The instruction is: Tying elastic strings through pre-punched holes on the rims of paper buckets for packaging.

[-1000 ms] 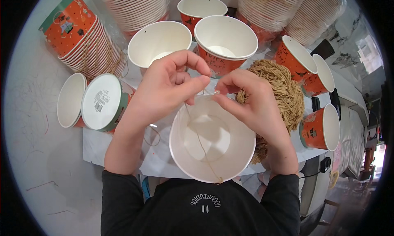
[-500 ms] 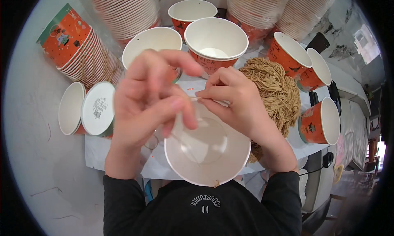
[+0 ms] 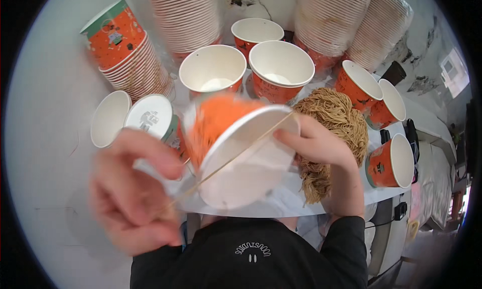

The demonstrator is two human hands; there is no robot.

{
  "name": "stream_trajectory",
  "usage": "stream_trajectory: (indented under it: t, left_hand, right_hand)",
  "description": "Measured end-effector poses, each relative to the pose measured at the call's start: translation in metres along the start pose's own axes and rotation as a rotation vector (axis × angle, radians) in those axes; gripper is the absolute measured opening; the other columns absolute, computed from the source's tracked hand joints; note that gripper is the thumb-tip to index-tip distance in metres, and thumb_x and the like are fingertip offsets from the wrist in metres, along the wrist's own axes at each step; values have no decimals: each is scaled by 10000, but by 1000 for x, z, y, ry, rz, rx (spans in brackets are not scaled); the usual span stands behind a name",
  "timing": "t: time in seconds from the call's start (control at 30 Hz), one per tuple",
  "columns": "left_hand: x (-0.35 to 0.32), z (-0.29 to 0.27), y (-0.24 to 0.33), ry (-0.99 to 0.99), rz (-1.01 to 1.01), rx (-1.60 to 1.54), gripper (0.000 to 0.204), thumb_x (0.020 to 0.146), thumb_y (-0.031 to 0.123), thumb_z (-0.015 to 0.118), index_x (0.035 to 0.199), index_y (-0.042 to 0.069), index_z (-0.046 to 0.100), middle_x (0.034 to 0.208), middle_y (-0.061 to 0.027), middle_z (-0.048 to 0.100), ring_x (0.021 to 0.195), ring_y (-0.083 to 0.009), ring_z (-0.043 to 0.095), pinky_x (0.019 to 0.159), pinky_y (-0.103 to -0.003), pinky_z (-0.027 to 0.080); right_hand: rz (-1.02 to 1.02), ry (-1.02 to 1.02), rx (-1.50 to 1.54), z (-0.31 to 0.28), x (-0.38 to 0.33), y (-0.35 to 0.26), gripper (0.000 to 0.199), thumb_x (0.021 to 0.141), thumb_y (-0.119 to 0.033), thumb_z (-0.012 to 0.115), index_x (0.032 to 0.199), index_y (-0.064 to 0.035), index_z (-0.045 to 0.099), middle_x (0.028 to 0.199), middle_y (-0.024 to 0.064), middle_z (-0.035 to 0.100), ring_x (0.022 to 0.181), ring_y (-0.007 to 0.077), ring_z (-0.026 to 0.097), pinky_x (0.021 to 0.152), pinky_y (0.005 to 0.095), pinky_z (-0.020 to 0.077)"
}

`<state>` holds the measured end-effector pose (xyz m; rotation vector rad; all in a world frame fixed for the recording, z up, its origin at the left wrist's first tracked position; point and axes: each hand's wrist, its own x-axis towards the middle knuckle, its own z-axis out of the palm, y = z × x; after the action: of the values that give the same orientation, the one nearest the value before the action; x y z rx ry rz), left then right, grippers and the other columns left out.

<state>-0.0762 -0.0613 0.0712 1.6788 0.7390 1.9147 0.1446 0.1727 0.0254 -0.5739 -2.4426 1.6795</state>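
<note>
An orange paper bucket with a white inside is held up in front of me, its mouth tilted toward me and its outer side blurred. My right hand grips its rim at the right, thumb on the edge. Across the mouth runs a tan cord, stretched straight from the right thumb to my left hand. My left hand is out at the lower left, smeared by motion, its fingers closed around the cord's end. Just right of the bucket lies a thick bundle of tan cord.
Paper buckets stand around the white table: a white-mouthed one at the back, an upturned one at the left, an orange one at the right. Tall bucket stacks rise behind. A leaning stack stands left.
My left hand has swung down and left, drawing the cord taut. The bucket has risen and tipped from my front, and my right hand now holds its rim.
</note>
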Motion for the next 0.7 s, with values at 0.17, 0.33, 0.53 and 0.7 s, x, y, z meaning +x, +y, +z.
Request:
stream_trajectory:
  t: [0.17, 0.33, 0.53, 0.7]
  left_hand:
    - [-50, 6, 46, 618, 361, 1018, 492, 645, 167, 875, 1078, 90, 655, 1003, -140, 632, 1069, -277, 596, 741, -307, 433]
    - [-80, -50, 33, 507, 101, 1280, 464, 722, 82, 831, 1152, 26, 668, 1059, -57, 672, 714, -81, 484, 604, -208, 309]
    - [-129, -106, -4, 518, -195, 1250, 139, 876, -15, 735, 1004, 28, 701, 871, 1, 666, 701, -69, 502, 621, -218, 387]
    - [-159, -117, -14, 675, -300, 903, 361, 863, -56, 734, 1207, -3, 639, 1069, -41, 670, 734, -35, 539, 696, -200, 465]
  right_hand:
    - [-438, 359, 425, 61, 49, -31, 350, 1056, -62, 551, 1396, 4, 503, 1280, 118, 637, 1032, 214, 701, 727, 351, 636]
    - [-946, 598, 65, 128, 150, -43, 787, 1003, -164, 638, 1631, -106, 167, 1482, 230, 481, 1300, 366, 569, 1033, 439, 514]
    - [-895, 494, -288, 155, 202, 7, 746, 975, -36, 503, 1636, -141, 174, 1412, 244, 483, 1230, 427, 559, 981, 449, 529]
    - [-884, 603, -323, 158, 171, 26, 784, 950, -25, 520, 1632, -144, 151, 1432, 237, 460, 1256, 441, 553, 959, 461, 548]
